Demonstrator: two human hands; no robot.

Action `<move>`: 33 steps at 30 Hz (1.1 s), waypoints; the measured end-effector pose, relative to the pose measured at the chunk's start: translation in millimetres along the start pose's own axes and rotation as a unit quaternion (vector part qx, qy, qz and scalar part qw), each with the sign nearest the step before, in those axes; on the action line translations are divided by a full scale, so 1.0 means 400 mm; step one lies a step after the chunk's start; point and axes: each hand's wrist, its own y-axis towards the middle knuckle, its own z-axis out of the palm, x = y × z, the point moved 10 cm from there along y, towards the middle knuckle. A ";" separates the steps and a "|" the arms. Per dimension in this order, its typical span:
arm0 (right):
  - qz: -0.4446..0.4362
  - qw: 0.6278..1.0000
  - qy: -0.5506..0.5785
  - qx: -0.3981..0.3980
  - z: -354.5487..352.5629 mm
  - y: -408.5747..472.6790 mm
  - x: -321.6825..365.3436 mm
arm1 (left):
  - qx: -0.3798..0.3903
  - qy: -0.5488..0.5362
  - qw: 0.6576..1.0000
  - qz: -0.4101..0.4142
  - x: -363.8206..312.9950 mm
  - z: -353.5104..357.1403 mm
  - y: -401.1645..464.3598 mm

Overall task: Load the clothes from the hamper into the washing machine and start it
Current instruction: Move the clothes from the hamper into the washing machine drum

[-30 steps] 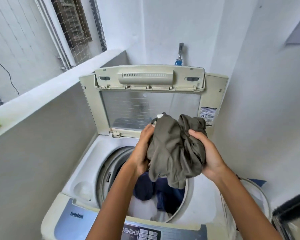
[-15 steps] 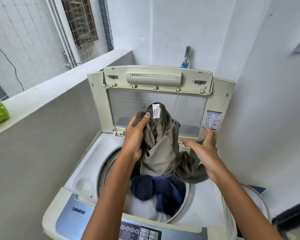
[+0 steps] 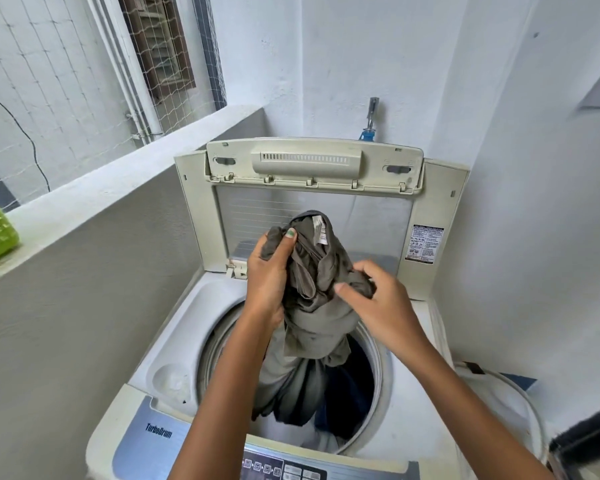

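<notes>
White laundry nook | our left hand (image 3: 269, 275) grips olive garment (image 3: 314, 299), right hand (image 3: 378, 299) pinches it | garment hangs lengthwise straight into washing machine (image 3: 174, 341) drum below

We see two bare forearms with no sleeves, and green polish on the thumbnail of the left hand (image 3: 267, 278); right hand (image 3: 381, 303) unadorned.

Matt olive cloth garment (image 3: 312, 299); glossy plastic washer lid (image 3: 312, 164)
</notes>
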 end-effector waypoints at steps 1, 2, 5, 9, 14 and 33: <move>-0.003 1.000 -0.001 -0.015 -0.014 0.007 -0.005 | -0.005 0.012 1.000 0.008 -0.008 -0.010 0.001; -0.001 0.999 0.006 -0.031 -0.033 0.015 -0.011 | -0.011 0.024 0.999 0.019 -0.018 -0.022 0.003; 0.000 0.998 0.042 -0.056 -0.081 0.046 -0.012 | -0.016 0.066 0.996 0.057 -0.041 -0.057 0.013; 0.054 0.986 0.150 -0.043 -0.083 0.079 -0.034 | -0.006 0.239 0.963 0.127 -0.061 -0.066 0.017; 0.114 0.946 0.298 -0.059 -0.087 0.091 -0.039 | -0.024 0.378 0.913 0.153 -0.074 -0.079 0.021; -0.071 0.989 -0.116 0.061 -0.152 0.151 0.060 | 0.162 0.639 0.739 0.139 -0.055 -0.083 0.057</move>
